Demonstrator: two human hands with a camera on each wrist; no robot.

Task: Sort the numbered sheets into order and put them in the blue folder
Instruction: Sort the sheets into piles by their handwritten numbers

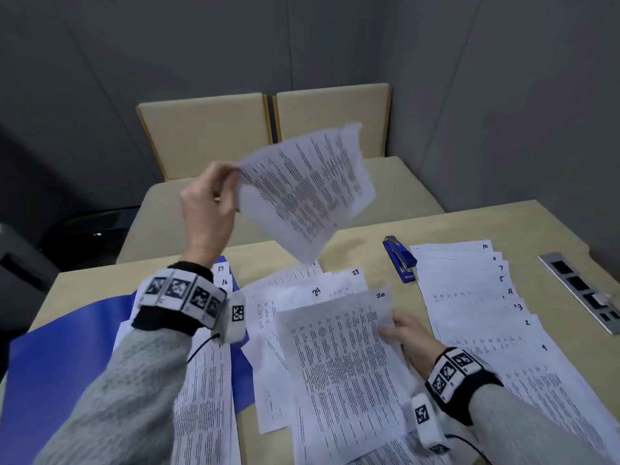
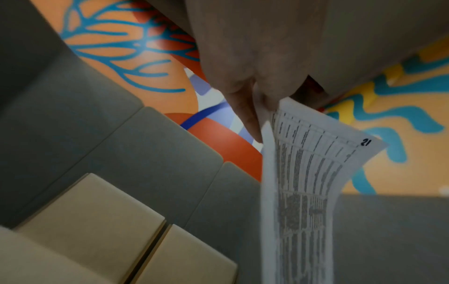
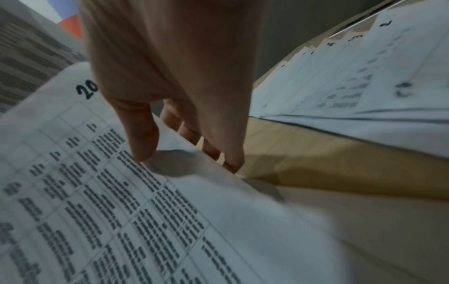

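I had my left hand (image 1: 208, 209) pinching the white printed sheet numbered 21 (image 1: 307, 193) by one corner, its length trailing right and downward. My right hand (image 1: 407, 333) pinched sheet 20's (image 1: 339, 360) right edge, directly below, nearer the join.

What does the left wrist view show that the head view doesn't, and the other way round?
Only the left wrist view shows the handwritten 21 on the raised white printed sheet, plus a colourful orange and blue wall mural. Only the head view shows the right hand gripping the white sheet marked 20, the fanned row of low-numbered sheets, the blue stapler and the open blue folder. Both show the left hand pinching the raised sheet's edge above the beige bench seat.
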